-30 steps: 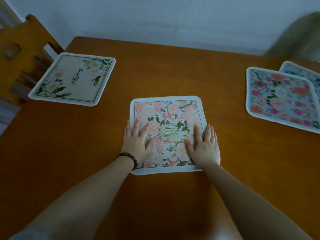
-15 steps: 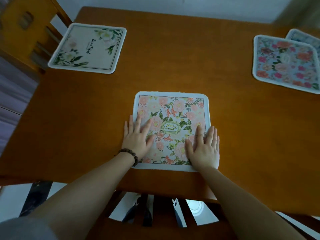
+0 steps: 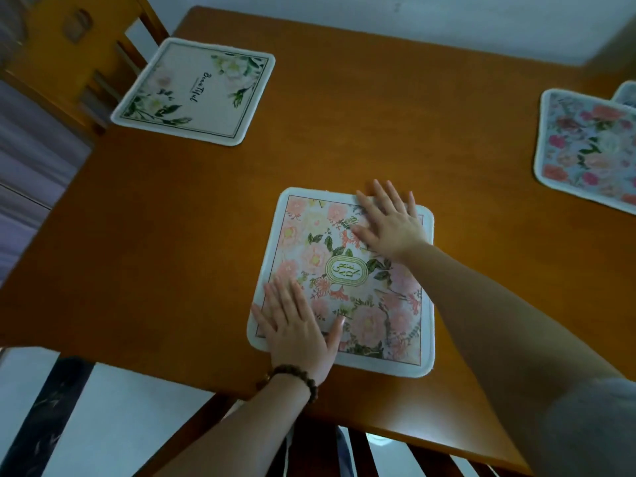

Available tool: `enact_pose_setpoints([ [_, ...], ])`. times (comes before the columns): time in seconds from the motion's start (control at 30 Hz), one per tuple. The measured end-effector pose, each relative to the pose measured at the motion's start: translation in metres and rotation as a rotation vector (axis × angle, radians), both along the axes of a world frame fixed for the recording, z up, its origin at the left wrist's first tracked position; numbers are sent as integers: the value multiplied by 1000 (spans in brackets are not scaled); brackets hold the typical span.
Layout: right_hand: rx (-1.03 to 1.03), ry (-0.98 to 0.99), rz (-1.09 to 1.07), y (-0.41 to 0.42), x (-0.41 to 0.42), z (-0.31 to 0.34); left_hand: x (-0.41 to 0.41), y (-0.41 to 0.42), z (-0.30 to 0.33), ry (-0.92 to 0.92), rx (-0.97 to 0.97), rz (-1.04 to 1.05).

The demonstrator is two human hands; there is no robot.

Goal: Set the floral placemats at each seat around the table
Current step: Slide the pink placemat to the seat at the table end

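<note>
Head view: the pink mat (image 3: 347, 280) lies flat at the near edge of the table (image 3: 172, 235), in front of the person. Both hands are spread, palms down on it, pinching nothing. The left hand (image 3: 297, 330) presses the mat's near-left corner, a bead bracelet (image 3: 296, 376) on its wrist. The right hand (image 3: 390, 223) presses the far-right corner, fingertips reaching just past the mat's far edge.

The step in hand looks like smoothing or squaring this mat at the near seat. It sits a little skewed to the table's edge, so a small turn under flat palms may finish it.

Count: four mats show. The pink one is under the hands. A white mat (image 3: 196, 92) with green leaves lies at the far-left corner, beside a chair (image 3: 69, 39). A blue mat (image 3: 588, 149) with red flowers lies at the right edge, cut off by the frame. A sliver of a fourth mat (image 3: 626, 94) peeks out beyond it, seemingly overlapped by it, though I cannot tell for sure.

If so, the next move calls for lifting both hands, reaching to the right edge, and taking one of those two mats to an unset seat.
</note>
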State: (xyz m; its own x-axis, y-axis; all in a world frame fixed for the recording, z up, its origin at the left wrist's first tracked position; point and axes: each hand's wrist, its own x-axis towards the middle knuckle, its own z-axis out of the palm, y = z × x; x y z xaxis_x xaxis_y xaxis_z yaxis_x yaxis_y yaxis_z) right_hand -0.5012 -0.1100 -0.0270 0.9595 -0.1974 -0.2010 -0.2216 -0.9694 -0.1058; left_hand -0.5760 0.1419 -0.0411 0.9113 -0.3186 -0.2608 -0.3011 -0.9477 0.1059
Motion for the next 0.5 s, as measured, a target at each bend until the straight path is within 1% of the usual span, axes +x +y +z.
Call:
enact_pose_setpoints([
  [0.07,-5,30,-2,1,2,-6,5,2,1,7,31,-39],
  [0.2,-23,-19,-112,5,-19,-11,27,14,3,-41,35,-168],
  [0.3,-2,-21,-225,8,-41,-9,66,23,2,-64,42,-347],
  [0.37,22,-26,-340,17,-60,-8,104,26,1,-86,90,-495],
  [0.5,21,6,-577,59,-102,-9,178,23,1,-97,103,-773],
])
